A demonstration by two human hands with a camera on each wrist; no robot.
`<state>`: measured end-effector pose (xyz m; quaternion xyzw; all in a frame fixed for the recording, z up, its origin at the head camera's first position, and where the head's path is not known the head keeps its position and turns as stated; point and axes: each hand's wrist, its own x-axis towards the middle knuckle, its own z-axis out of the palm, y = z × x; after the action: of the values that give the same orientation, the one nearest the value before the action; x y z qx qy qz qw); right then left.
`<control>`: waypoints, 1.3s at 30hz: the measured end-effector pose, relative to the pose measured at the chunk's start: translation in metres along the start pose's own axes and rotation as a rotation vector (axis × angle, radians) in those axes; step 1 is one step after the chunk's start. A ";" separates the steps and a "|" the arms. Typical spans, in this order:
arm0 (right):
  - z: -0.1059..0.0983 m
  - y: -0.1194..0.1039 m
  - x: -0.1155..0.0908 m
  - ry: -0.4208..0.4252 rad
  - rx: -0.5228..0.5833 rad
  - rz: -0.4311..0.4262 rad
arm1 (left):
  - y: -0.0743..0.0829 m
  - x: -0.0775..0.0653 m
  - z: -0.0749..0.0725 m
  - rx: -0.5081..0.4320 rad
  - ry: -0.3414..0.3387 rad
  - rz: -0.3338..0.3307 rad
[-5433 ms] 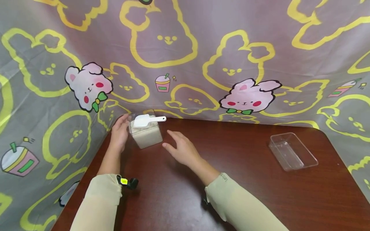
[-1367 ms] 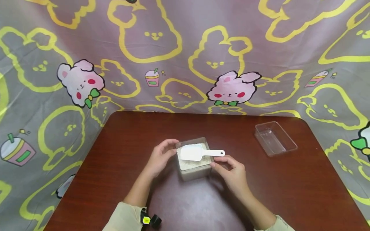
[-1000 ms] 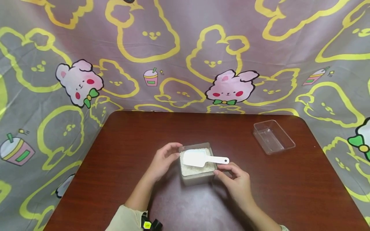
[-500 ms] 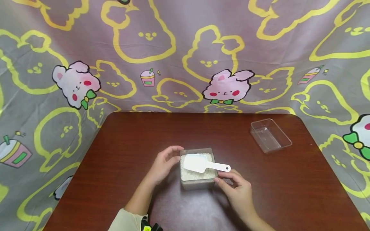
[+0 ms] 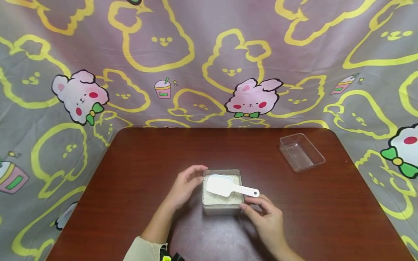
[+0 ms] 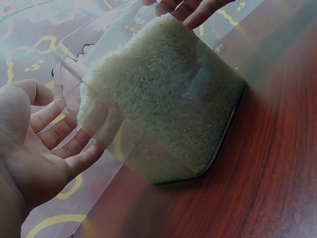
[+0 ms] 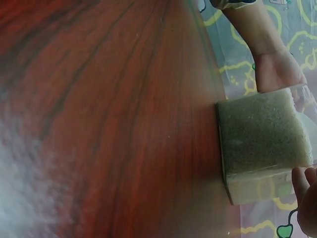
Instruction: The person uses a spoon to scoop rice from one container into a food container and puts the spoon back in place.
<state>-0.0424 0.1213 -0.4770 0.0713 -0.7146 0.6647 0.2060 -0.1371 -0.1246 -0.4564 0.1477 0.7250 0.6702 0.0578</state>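
Observation:
A clear square container of white rice (image 5: 223,210) stands on the table in front of me, nearly full. On top of the rice (image 5: 217,199) lies a white scoop (image 5: 222,185), its handle sticking out over the right rim. My left hand (image 5: 183,186) holds the container's left side, thumb near the rim and fingers against the wall, as the left wrist view of the container (image 6: 163,99) shows. At the front right corner my right hand (image 5: 269,219) grips it with thumb and fingers. In the right wrist view, only part of the right hand (image 7: 308,198) shows.
A clear rectangular plastic box (image 5: 302,154) with nothing in it stands at the back right of the brown wooden table (image 5: 156,152). Patterned cloth (image 5: 196,47) hangs behind the table and along both sides.
The container with its scoop has come from the back left to the middle, nearer me, between both hands. Over the last half second it hardly moves. The clear box stays put on the table.

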 end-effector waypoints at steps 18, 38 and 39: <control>-0.003 0.000 -0.002 -0.010 0.060 -0.064 | -0.001 -0.001 0.002 -0.016 0.008 0.012; -0.044 -0.003 0.026 0.071 -0.079 -0.196 | -0.004 -0.002 0.005 -0.007 0.021 0.022; -0.047 -0.002 0.030 0.079 -0.070 -0.203 | -0.004 -0.002 0.005 -0.004 0.023 0.024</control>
<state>-0.0596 0.1722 -0.4614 0.1101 -0.7178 0.6173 0.3027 -0.1347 -0.1208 -0.4608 0.1483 0.7226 0.6738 0.0416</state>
